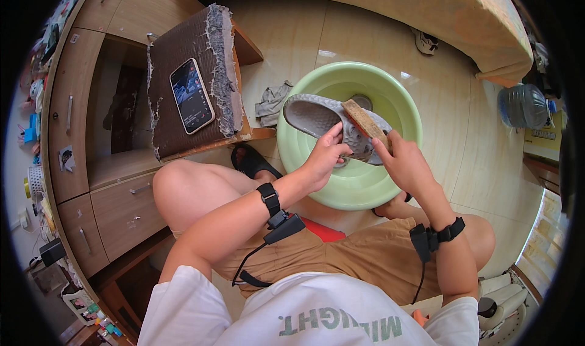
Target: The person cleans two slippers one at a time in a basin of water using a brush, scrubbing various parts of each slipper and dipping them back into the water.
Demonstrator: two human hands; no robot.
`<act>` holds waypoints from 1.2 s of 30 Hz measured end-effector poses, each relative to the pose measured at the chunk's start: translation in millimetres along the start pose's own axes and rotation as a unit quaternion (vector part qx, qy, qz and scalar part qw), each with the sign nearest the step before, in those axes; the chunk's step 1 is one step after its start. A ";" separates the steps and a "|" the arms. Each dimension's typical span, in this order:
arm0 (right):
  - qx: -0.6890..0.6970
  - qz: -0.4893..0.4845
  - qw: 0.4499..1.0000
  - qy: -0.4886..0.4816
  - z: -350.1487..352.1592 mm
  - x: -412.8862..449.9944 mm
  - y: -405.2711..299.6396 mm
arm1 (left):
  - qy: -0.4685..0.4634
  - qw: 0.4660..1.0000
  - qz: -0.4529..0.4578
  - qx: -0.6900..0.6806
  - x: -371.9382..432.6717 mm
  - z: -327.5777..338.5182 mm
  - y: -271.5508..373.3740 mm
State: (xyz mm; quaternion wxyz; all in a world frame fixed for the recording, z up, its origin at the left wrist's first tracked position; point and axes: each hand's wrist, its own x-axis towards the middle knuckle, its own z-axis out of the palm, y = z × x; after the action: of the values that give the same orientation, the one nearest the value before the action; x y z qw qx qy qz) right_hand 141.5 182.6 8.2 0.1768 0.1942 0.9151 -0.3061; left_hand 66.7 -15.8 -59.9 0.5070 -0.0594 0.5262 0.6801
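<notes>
My left hand (328, 154) grips a grey slipper (315, 113) by the near side of its upper, over a pale green plastic basin (292, 174). The slipper has a dimpled insole and a textured upper, with its open heel end pointing left. In my right hand (406, 156) is a wooden-backed scrub brush (364, 119), laid across the slipper's upper, so its bristles are mostly hidden. Behind the slipper, a round grey object (362, 101) shows inside the basin. Water seems to lie in the basin, but its depth is hard to tell.
Left of the basin, a smartphone (192, 96) with its screen lit lies on a worn brown padded stool (169, 72). A crumpled grey cloth (273, 103) is on the floor beside it. A large water bottle (523, 106) stands right, and a draped bed edge (388, 3) spans the back.
</notes>
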 end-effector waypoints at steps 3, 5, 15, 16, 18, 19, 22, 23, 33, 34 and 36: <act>-0.029 0.016 0.999 -0.003 -0.9 -1.3 -8.1 | 0.003 1.000 0.001 0.001 -1.2 -2.4 0.5; -0.049 0.018 0.998 0.023 -0.9 1.1 -1.2 | -0.002 1.000 0.003 0.002 -2.1 -2.8 0.7; -0.016 0.011 1.000 0.012 -0.8 1.1 -0.6 | 0.000 1.000 0.001 -0.004 -3.7 -2.3 1.4; -0.023 0.025 0.999 0.016 -2.7 2.5 -0.2 | 0.000 1.000 0.001 -0.004 -3.3 -2.8 0.7; -0.030 0.038 0.999 0.020 -2.7 2.8 2.0 | -0.004 1.000 0.000 -0.003 -2.1 -2.6 0.0; -0.021 0.021 0.999 0.018 0.4 1.6 4.4 | -0.009 1.000 -0.001 -0.002 -1.3 -2.0 -0.1; -0.003 0.003 1.000 -0.002 3.2 -1.8 -2.2 | 0.003 1.000 -0.002 -0.005 -1.6 -1.5 -1.3; 0.006 0.004 1.000 -0.017 3.1 -2.3 -6.0 | 0.005 1.000 -0.001 -0.004 -1.9 -2.7 -1.3; 0.003 -0.009 1.000 -0.004 4.0 -1.6 3.3 | -0.003 1.000 -0.005 0.006 -2.2 -0.2 1.0; 0.003 -0.009 1.000 -0.004 4.0 -1.5 3.0 | -0.001 1.000 -0.004 0.006 -2.2 -0.3 0.6; -0.006 -0.001 1.000 0.008 3.3 -1.3 2.6 | -0.002 1.000 -0.003 0.005 -1.5 -0.9 0.4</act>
State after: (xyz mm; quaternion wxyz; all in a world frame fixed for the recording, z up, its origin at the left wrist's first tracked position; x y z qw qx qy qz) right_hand 144.6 182.1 5.0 0.1698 0.1948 0.9184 -0.2996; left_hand 66.7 -17.4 -59.1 0.5107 -0.0572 0.5286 0.6757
